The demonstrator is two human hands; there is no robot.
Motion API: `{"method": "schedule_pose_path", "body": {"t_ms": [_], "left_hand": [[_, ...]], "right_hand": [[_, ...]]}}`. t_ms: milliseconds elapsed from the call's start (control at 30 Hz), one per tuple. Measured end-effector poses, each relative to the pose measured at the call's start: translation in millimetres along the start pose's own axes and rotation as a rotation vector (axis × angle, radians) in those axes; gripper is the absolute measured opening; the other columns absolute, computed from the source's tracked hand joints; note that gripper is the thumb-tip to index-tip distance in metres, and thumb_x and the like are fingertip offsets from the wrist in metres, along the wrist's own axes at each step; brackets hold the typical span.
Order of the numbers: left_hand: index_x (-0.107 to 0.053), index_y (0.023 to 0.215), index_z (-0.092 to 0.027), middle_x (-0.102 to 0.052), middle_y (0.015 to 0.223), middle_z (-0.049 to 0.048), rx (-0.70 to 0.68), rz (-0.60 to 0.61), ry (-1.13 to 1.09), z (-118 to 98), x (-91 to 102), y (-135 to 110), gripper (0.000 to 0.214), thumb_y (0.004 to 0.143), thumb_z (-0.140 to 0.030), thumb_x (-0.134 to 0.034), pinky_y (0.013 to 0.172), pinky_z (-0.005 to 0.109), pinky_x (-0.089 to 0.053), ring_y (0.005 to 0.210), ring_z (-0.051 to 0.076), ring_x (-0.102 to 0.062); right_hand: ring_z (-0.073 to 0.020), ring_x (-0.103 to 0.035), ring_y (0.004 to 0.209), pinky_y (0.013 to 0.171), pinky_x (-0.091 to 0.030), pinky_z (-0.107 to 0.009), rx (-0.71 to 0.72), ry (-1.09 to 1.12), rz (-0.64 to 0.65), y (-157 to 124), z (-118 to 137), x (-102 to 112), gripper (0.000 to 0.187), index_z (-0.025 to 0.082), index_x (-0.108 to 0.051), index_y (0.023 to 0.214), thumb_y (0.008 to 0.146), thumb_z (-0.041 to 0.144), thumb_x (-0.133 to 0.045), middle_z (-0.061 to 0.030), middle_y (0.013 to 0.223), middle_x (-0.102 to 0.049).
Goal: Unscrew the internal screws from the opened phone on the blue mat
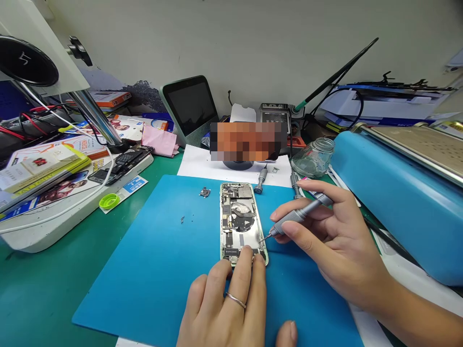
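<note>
An opened smartphone [243, 221] lies on a blue mat [155, 270], its inner parts bare. The fingertips of my left hand [231, 299] rest on its lower end, thumb apart on the mat side; a ring is on one finger. My right hand [336, 231] is closed around a slim grey precision screwdriver [298, 215], held slanted. The screwdriver's tip is at the phone's lower right edge; I cannot tell if it touches a screw. Left of the phone lie a small metal-framed part [204, 192] and a few tiny pieces [182, 220], probably screws.
Two more screwdrivers stand upright, one [261, 179] beyond the phone. Behind are a glass jar [314, 158], a tablet-like screen [190, 108] and a blurred-out device [248, 141]. A microscope stand [97, 118] is at left, a blue machine [394, 197] at right.
</note>
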State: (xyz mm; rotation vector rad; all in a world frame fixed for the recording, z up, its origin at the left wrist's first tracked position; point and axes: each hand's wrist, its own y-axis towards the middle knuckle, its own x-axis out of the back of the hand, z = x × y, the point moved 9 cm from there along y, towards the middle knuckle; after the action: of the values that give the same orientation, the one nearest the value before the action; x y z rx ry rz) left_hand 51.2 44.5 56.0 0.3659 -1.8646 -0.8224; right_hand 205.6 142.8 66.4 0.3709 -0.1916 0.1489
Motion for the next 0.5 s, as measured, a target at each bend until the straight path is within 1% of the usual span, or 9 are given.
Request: {"method": "schedule_pose_path", "body": {"t_ms": [167, 267, 367, 500], "left_hand": [[-0.082, 0.115, -0.023, -0.082, 0.122, -0.0019, -0.027, -0.006, 0.005, -0.9, 0.0, -0.5, 0.049, 0.113, -0.046, -0.039, 0.084, 0.040, -0.044, 0.097, 0.023, -0.065], [-0.082, 0.116, -0.022, -0.081, 0.124, -0.0016, -0.036, -0.002, 0.004, -0.2, -0.1, -1.2, 0.049, 0.113, -0.046, -0.040, 0.083, 0.040, -0.044, 0.098, 0.023, -0.066], [-0.081, 0.118, -0.022, -0.081, 0.124, -0.0014, -0.043, -0.001, -0.002, -0.2, -0.3, -1.4, 0.049, 0.113, -0.046, -0.040, 0.083, 0.040, -0.044, 0.097, 0.023, -0.066], [-0.082, 0.116, -0.021, -0.082, 0.122, -0.0007, -0.031, -0.017, -0.015, -0.4, -0.1, -1.0, 0.051, 0.113, -0.047, -0.039, 0.083, 0.040, -0.043, 0.096, 0.023, -0.065]], "right_hand": [[-0.0185, -0.078, 0.084, 0.070, -0.073, -0.031, -0.010, -0.003, 0.000, -0.8, -0.3, -0.2, 0.041, 0.037, -0.050, 0.137, 0.103, 0.027, -0.070, -0.0006, 0.096, -0.077], [-0.0185, -0.078, 0.083, 0.069, -0.073, -0.030, -0.007, -0.001, -0.001, -0.5, 0.8, -0.2, 0.041, 0.038, -0.051, 0.137, 0.103, 0.027, -0.070, -0.0003, 0.095, -0.077], [-0.0198, -0.078, 0.082, 0.068, -0.073, -0.033, -0.017, 0.001, -0.006, -0.5, -0.3, 0.5, 0.040, 0.039, -0.051, 0.136, 0.102, 0.028, -0.071, -0.0004, 0.095, -0.077], [-0.0208, -0.078, 0.083, 0.068, -0.073, -0.034, -0.021, -0.002, -0.006, -0.7, -2.1, 1.2, 0.041, 0.040, -0.052, 0.137, 0.102, 0.028, -0.071, -0.0006, 0.095, -0.077]]}}
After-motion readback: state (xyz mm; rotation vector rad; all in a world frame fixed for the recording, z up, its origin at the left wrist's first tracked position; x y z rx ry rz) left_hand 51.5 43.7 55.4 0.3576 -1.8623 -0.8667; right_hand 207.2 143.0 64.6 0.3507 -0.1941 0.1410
